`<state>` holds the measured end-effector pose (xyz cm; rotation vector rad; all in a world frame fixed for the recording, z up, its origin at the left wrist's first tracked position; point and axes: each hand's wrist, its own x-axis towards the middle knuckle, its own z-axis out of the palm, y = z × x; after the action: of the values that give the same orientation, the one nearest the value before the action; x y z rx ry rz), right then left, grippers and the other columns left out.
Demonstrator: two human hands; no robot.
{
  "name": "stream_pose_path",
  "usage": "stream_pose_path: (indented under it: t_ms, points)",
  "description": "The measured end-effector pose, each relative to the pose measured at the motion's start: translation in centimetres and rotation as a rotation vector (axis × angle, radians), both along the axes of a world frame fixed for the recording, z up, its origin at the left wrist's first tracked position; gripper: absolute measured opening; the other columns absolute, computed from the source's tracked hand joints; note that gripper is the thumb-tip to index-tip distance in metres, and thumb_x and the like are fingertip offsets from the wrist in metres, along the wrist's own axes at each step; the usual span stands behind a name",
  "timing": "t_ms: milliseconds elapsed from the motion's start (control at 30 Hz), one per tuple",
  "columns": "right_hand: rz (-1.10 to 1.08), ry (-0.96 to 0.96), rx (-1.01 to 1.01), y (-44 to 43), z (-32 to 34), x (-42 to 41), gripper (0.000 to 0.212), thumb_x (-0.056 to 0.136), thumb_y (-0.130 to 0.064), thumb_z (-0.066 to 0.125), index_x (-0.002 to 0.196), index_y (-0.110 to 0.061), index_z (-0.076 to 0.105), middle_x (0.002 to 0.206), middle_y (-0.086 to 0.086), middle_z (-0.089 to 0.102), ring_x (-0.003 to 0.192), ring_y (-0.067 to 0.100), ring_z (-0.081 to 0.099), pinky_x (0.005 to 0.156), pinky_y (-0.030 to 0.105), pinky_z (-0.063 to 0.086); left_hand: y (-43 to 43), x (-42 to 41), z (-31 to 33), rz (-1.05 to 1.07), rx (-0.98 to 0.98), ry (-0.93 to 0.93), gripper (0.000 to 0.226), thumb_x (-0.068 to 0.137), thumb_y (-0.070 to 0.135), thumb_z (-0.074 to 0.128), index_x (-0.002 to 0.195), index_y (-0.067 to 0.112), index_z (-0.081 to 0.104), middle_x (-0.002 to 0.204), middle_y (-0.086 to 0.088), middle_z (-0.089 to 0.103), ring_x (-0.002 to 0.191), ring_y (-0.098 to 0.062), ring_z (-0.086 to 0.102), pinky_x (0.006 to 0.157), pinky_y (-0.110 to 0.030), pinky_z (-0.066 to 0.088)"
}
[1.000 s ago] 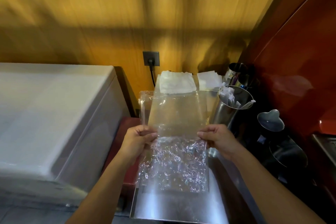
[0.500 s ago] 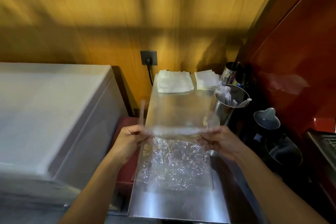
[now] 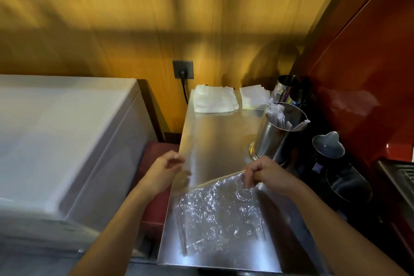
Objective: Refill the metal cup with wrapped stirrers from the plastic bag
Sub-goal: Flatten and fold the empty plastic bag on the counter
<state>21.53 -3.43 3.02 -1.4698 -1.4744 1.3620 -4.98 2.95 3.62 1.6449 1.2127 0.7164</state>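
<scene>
A clear, crinkled plastic bag (image 3: 219, 215) lies on the steel counter (image 3: 215, 136), its upper half folded down. My right hand (image 3: 266, 175) pinches the bag's folded edge at the right corner. My left hand (image 3: 165, 172) hovers at the counter's left edge with loosely curled, parted fingers, and the bag's left corner lies just beside its thumb. The metal cup (image 3: 275, 141) stands right behind my right hand. It holds a few white wrapped stirrers (image 3: 280, 116) that lean against its rim. I see no stirrers inside the bag.
A folded white cloth (image 3: 215, 101) and a napkin stack (image 3: 254, 96) sit at the counter's back. Another metal cup (image 3: 286, 87) and dark pitchers (image 3: 345, 179) stand on the right below a red machine (image 3: 369, 74). A white chest appliance (image 3: 56, 141) fills the left.
The bag's raised upper half has come down and folded over. My left hand has slipped off the bag's edge, while my right hand keeps its pinch and stays near the cup.
</scene>
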Motion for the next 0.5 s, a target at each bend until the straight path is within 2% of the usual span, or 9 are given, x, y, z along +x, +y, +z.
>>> stream_pose_path:
  t_ms: [67, 133, 167, 233, 267, 333, 400, 467, 500]
  points:
    - [0.098, -0.029, -0.001, 0.2, 0.7, -0.6, 0.054, 0.065, 0.024, 0.042, 0.044, -0.020, 0.065, 0.056, 0.010, 0.058, 0.049, 0.007, 0.051, 0.055, 0.024, 0.039, -0.4, 1.6, 0.5, -0.233, 0.000, 0.094, 0.012, 0.088, 0.010, 0.059, 0.100, 0.010, 0.063, 0.093, 0.002, 0.062, 0.076, 0.008, 0.058, 0.068, 0.001, 0.041]
    - [0.162, -0.037, 0.011, 0.5, 1.2, -1.3, 0.054, 0.064, 0.025, 0.042, 0.045, -0.021, 0.064, 0.059, 0.014, 0.058, 0.053, 0.012, 0.053, 0.058, 0.027, 0.040, -1.0, 3.2, 0.3, -0.435, -0.085, 0.203, 0.014, 0.085, 0.031, 0.063, 0.095, 0.023, 0.066, 0.093, 0.010, 0.064, 0.080, 0.006, 0.058, 0.071, -0.001, 0.041]
    - [0.178, -0.037, 0.023, 0.5, 1.4, -1.5, 0.054, 0.064, 0.025, 0.042, 0.046, -0.021, 0.064, 0.061, 0.017, 0.058, 0.056, 0.016, 0.053, 0.060, 0.029, 0.040, -1.3, 4.0, 0.1, -0.480, -0.143, 0.216, 0.014, 0.083, 0.035, 0.065, 0.089, 0.022, 0.067, 0.087, 0.007, 0.065, 0.076, 0.000, 0.058, 0.071, -0.010, 0.043]
    - [0.171, -0.021, 0.044, 0.5, 1.9, -1.9, 0.052, 0.066, 0.025, 0.045, 0.046, -0.018, 0.066, 0.065, 0.018, 0.060, 0.060, 0.017, 0.055, 0.060, 0.028, 0.040, -1.5, 5.0, -0.7, -0.505, -0.205, 0.190, 0.022, 0.082, 0.027, 0.068, 0.083, 0.004, 0.066, 0.075, -0.009, 0.059, 0.069, -0.017, 0.052, 0.066, -0.029, 0.040]
    - [0.141, 0.000, 0.050, 0.5, 2.0, -1.9, 0.047, 0.069, 0.024, 0.047, 0.052, -0.013, 0.069, 0.069, 0.018, 0.063, 0.063, 0.013, 0.057, 0.061, 0.025, 0.042, -1.5, 5.2, -0.9, -0.486, -0.224, 0.159, 0.025, 0.082, 0.021, 0.068, 0.082, -0.003, 0.063, 0.071, -0.013, 0.055, 0.064, -0.018, 0.048, 0.062, -0.031, 0.037]
    - [0.033, 0.079, 0.063, 0.3, 2.1, -1.8, 0.031, 0.077, 0.014, 0.055, 0.081, -0.011, 0.074, 0.083, 0.020, 0.067, 0.072, 0.014, 0.059, 0.063, 0.023, 0.044, -1.5, 5.2, -1.1, -0.431, -0.247, 0.074, 0.026, 0.080, 0.014, 0.069, 0.081, -0.009, 0.059, 0.067, -0.014, 0.054, 0.054, -0.015, 0.044, 0.055, -0.025, 0.035]
    - [-0.068, 0.221, -0.003, 0.1, 1.9, -1.4, 0.027, 0.078, -0.010, 0.065, 0.103, -0.020, 0.068, 0.087, 0.013, 0.066, 0.075, 0.018, 0.058, 0.064, 0.027, 0.045, -1.4, 4.9, -1.0, -0.382, -0.281, -0.037, 0.022, 0.077, 0.007, 0.070, 0.080, -0.011, 0.058, 0.071, -0.018, 0.054, 0.052, -0.012, 0.042, 0.048, -0.022, 0.033]
    - [-0.103, 0.243, -0.086, -0.1, 1.7, -1.0, 0.039, 0.068, -0.032, 0.069, 0.105, -0.023, 0.064, 0.086, 0.006, 0.066, 0.072, 0.016, 0.059, 0.062, 0.026, 0.045, -1.2, 4.5, -0.9, -0.332, -0.321, -0.146, 0.011, 0.075, 0.001, 0.070, 0.074, -0.002, 0.060, 0.067, -0.015, 0.063, 0.052, -0.011, 0.049, 0.048, -0.019, 0.037]
    - [-0.098, 0.184, -0.110, -0.3, 1.5, -0.9, 0.041, 0.064, -0.036, 0.069, 0.102, -0.022, 0.064, 0.085, 0.004, 0.067, 0.070, 0.014, 0.060, 0.060, 0.023, 0.046, -1.1, 4.4, -1.0, -0.295, -0.329, -0.187, 0.010, 0.074, 0.001, 0.071, 0.073, 0.002, 0.061, 0.065, -0.005, 0.069, 0.052, -0.007, 0.053, 0.048, -0.017, 0.040]
